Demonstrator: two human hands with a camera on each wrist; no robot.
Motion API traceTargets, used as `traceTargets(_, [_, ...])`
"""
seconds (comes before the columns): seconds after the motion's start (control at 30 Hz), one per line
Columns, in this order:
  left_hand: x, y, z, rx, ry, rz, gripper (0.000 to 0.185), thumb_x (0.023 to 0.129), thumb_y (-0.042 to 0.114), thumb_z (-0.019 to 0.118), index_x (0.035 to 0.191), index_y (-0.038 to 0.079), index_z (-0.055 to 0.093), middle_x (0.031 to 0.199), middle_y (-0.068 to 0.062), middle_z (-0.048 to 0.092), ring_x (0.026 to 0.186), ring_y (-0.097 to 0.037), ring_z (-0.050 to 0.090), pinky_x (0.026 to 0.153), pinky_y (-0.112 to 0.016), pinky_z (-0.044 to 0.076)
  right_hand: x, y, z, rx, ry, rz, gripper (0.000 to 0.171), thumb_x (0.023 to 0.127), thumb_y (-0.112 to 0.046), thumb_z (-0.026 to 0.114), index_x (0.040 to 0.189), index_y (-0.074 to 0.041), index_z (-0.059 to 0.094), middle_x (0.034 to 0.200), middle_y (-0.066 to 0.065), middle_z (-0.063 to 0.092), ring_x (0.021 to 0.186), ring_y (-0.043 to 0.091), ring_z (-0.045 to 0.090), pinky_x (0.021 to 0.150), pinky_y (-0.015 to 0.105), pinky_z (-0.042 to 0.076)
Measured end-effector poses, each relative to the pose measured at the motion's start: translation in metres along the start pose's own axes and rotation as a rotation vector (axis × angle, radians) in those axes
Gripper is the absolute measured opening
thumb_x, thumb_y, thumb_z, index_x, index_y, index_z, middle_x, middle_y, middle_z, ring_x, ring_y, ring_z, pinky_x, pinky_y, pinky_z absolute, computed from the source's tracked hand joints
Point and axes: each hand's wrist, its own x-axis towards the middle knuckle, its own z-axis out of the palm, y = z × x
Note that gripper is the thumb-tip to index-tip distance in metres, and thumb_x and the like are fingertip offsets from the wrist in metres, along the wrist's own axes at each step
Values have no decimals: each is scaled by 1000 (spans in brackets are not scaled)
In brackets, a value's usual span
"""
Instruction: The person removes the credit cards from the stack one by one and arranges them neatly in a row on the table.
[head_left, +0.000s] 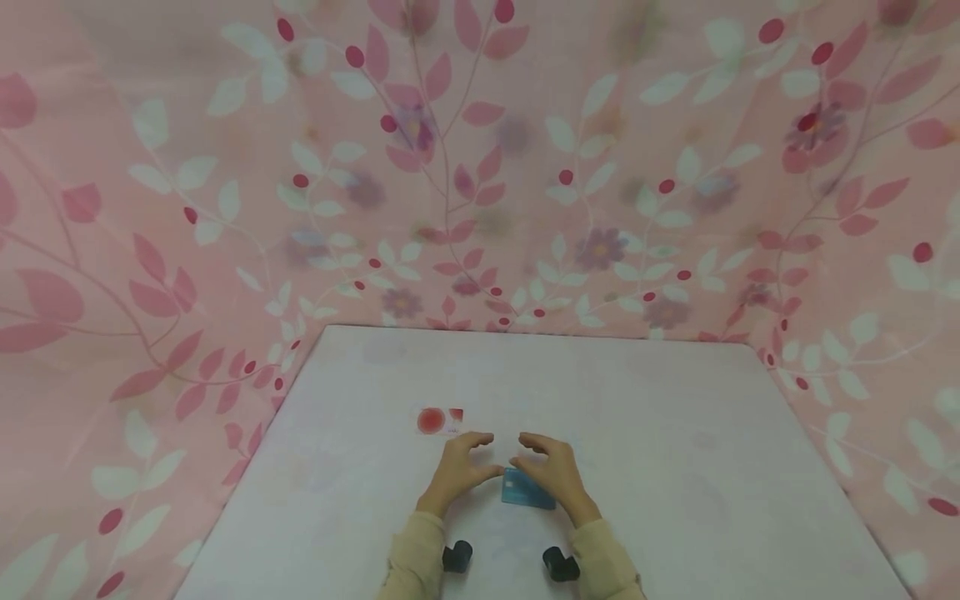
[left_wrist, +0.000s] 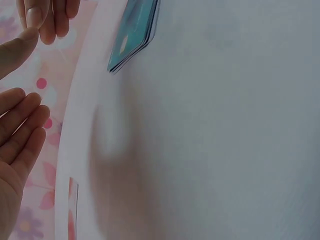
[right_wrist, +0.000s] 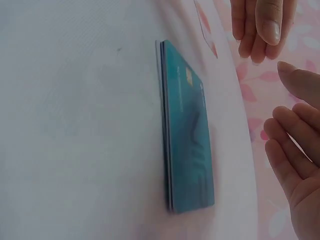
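Note:
A small stack of cards with a blue-green chip card point(head_left: 528, 490) on top lies on the white table. In the right wrist view the stack's layered edge shows below the top card point(right_wrist: 189, 135). My right hand point(head_left: 552, 473) hovers over the stack's far side with fingers bent loosely and nothing in them. To its left, my left hand point(head_left: 461, 467) faces it, thumb toward the stack's left corner, also holding nothing. Beyond the left hand lies a white card with a red circle point(head_left: 439, 421), flat on the table.
The white table point(head_left: 660, 433) runs back to a pink floral cloth point(head_left: 480, 167) that hangs behind and along both sides. Black wrist devices point(head_left: 457, 557) sit at the inner side of both sleeves.

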Motion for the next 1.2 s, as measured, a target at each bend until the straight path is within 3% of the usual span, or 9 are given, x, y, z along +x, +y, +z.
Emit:
traceTargets(0.17, [-2,3,10,-11,-30,-1,48,68,14,84,106,-7,65,102,-17,69,96,-31,64,86,-44,52,-10,6,-7,-13,19,12,38,74,-11,79,107,5,67,103,15,70,95,31,66,82,45,53])
traceTargets(0.53, [-11,6,25,-31,-107,-75,52,67,16,84,108,-7,64,105,-16,68,100,-31,62,89,-41,50,-36,24,-22,-90,82,-25,39,69,-10,81,103,4,67,100,13,70,92,31,66,80,44,53])
traceTargets(0.77, [-17,7,31,-19,-113,-78,56,64,21,86,108,-6,64,105,-14,68,103,-30,61,93,-40,48,-51,32,-30,-104,71,56,40,69,-14,82,104,1,67,102,12,70,96,32,65,84,47,51])
traceTargets(0.97, [-21,6,33,-15,-147,-127,59,65,26,84,113,-2,63,112,-12,66,109,-29,58,96,-41,45,-60,38,-35,-118,45,158,43,68,-15,82,107,-2,67,108,13,68,105,34,61,92,49,46])
traceTargets(1.2, [-24,4,35,22,-140,-124,62,63,29,86,113,0,63,112,-11,65,109,-28,57,98,-40,44,-66,41,-33,-137,22,185,49,69,-21,82,110,-2,66,113,14,66,110,35,58,96,50,43])
